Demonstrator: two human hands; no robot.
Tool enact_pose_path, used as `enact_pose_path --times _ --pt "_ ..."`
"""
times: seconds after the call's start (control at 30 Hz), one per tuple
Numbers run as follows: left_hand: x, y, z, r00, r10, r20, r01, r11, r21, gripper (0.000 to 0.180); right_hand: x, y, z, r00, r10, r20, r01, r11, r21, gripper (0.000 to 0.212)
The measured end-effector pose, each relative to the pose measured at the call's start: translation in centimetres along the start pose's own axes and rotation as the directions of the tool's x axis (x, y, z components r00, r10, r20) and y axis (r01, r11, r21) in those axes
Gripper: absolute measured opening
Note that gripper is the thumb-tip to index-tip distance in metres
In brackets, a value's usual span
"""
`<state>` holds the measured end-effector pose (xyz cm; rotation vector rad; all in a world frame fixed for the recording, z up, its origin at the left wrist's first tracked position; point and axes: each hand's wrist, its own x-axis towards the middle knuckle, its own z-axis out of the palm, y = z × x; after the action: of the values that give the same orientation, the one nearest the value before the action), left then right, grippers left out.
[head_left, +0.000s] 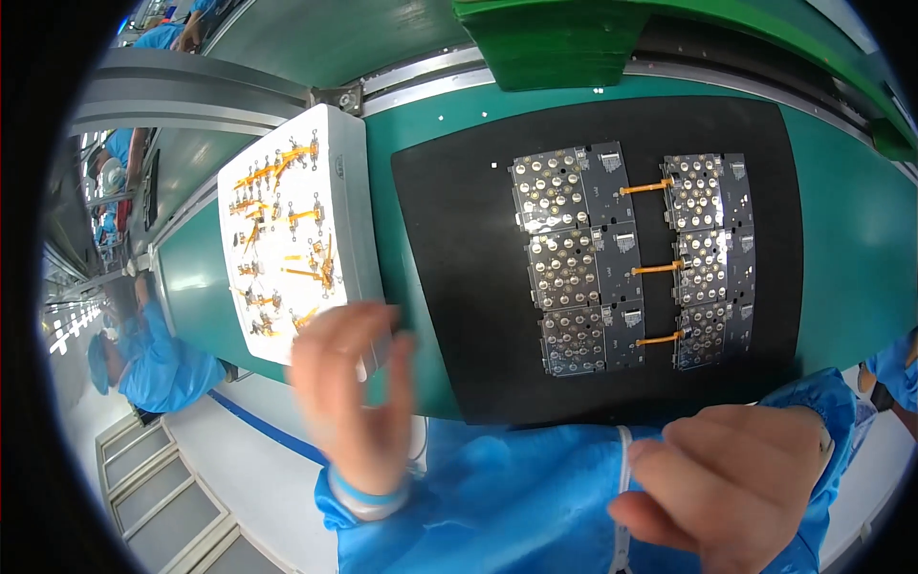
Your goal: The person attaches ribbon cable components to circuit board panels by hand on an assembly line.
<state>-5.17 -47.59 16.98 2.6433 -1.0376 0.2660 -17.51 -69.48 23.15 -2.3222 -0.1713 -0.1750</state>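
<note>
My left hand (352,397) hovers at the near right corner of a white tray (356,201). Motion smears its fingers, so I cannot make out what they hold. Orange flex cables (304,216) with small metal ends lie scattered on the bright tray. My right hand (732,478) is in front of my body, near the mat's front edge. Its fingers curl inward with the thumb apart; whatever they may hold is hidden. Two columns of dark circuit boards (612,273) with round silvery contacts lie on a black mat (459,277). Three orange flex cables (656,270) bridge the columns.
A green bench top (851,258) lies under the mat and tray. Beyond it runs a metal rail (430,88), with a green block-shaped fixture (559,57) overhanging. People in blue work at the left (158,354) and at the right edge (894,368).
</note>
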Motion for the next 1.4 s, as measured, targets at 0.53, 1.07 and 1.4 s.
enact_pose_path --times 0.53,1.07,1.4 --pt "-3.0 -8.0 -2.7 0.984 -0.155 0.086 0.107 0.904 0.413 0.012 3.4 0.3 2.3 0.936 -0.21 -0.281 0.266 0.948 0.176 0.044" --pt "5.6 5.9 0.6 0.993 0.116 0.01 -0.072 0.684 -0.726 0.023 3.3 9.7 3.7 0.987 -0.154 -0.035 0.133 0.693 0.709 0.055" --pt "10.8 9.7 5.6 0.978 0.194 0.075 0.001 0.355 -0.935 0.011 1.5 13.6 -0.8 0.968 0.127 0.216 -0.234 0.155 0.96 0.017"
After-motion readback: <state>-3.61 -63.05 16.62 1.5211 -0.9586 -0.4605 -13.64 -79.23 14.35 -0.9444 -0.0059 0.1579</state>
